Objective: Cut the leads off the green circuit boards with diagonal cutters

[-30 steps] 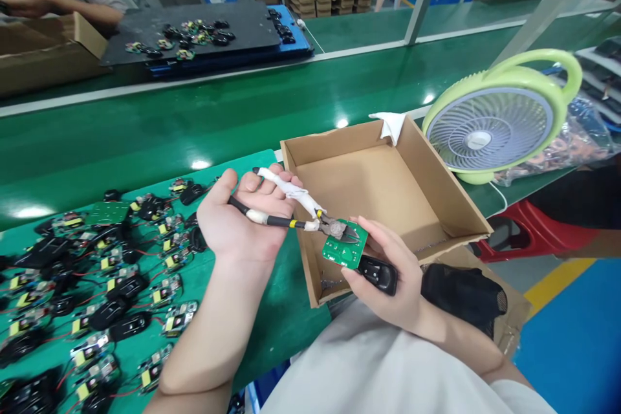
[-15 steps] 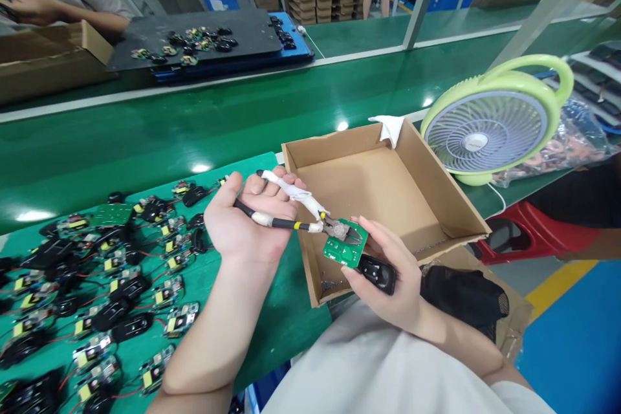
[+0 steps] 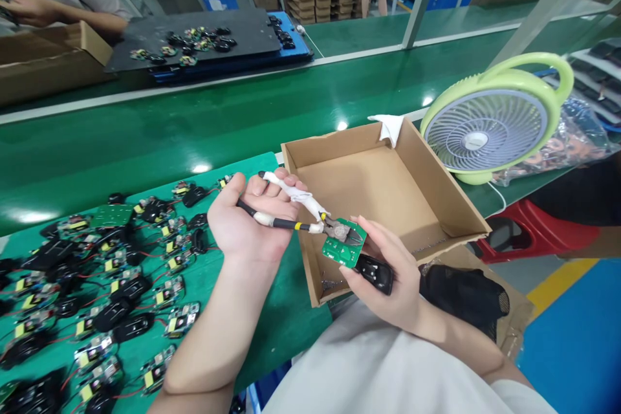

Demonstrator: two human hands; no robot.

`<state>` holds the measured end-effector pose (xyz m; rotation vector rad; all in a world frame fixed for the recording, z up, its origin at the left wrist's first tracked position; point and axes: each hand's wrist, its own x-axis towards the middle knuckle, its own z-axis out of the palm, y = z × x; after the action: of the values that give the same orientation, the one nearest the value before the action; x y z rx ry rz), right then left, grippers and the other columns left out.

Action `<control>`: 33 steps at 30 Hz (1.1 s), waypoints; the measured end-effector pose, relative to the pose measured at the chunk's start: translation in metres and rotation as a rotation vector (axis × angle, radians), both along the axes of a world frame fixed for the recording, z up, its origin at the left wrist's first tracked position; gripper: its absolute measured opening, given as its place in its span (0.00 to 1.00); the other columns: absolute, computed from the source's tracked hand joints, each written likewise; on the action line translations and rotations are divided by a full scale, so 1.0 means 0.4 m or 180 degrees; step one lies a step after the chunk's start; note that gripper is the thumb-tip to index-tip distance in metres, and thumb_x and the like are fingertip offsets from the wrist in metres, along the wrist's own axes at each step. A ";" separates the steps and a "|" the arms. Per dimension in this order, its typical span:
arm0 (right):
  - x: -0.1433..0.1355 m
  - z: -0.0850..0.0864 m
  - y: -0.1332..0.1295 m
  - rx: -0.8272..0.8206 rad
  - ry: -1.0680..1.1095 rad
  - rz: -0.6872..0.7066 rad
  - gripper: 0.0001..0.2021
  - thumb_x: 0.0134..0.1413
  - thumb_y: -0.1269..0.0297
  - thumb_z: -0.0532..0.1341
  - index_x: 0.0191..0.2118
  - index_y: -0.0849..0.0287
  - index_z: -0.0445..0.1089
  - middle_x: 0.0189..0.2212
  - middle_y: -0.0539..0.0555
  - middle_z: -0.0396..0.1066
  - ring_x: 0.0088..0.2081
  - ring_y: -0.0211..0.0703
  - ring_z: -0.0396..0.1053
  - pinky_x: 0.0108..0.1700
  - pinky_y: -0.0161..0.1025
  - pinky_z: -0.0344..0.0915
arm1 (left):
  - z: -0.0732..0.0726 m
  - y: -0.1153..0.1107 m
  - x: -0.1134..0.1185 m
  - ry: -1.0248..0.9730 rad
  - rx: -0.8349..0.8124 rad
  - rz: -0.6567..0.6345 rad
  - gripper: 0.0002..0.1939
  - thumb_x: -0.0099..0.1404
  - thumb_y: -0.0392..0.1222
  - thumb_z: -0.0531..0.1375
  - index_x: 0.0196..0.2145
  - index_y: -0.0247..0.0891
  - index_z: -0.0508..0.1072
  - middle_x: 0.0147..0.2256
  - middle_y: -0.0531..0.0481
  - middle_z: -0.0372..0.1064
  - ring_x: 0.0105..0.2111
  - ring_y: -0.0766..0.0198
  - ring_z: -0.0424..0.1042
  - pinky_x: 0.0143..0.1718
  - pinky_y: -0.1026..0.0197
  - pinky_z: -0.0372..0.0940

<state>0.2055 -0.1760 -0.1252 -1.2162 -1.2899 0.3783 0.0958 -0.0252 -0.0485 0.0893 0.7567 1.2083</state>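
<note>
Over the near left corner of the cardboard box [image 3: 436, 197], the left hand [image 3: 252, 223] grips side cutters [image 3: 310, 215] whose tip touches the green circuit board [image 3: 344, 247] clasped in the right hand [image 3: 388, 272].

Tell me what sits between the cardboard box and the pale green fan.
In the head view, a crumpled white cloth hangs over the far corner of the cardboard box; past it only bare green belt reaches the pale green fan.
</note>
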 end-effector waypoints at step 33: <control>-0.002 0.009 0.009 -0.0095 -0.0077 0.0089 0.34 0.60 0.74 0.65 0.69 0.50 0.60 0.61 0.63 0.67 0.59 0.57 0.72 0.58 0.51 0.76 | 0.003 0.005 0.003 -0.0111 -0.0278 -0.0087 0.12 0.70 0.44 0.47 0.29 0.40 0.49 0.26 0.47 0.64 0.24 0.64 0.69 0.30 0.59 0.69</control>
<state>0.2047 -0.1725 -0.1216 -1.2320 -1.3273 0.4053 0.0969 -0.0234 -0.0472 0.0065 0.7743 1.1467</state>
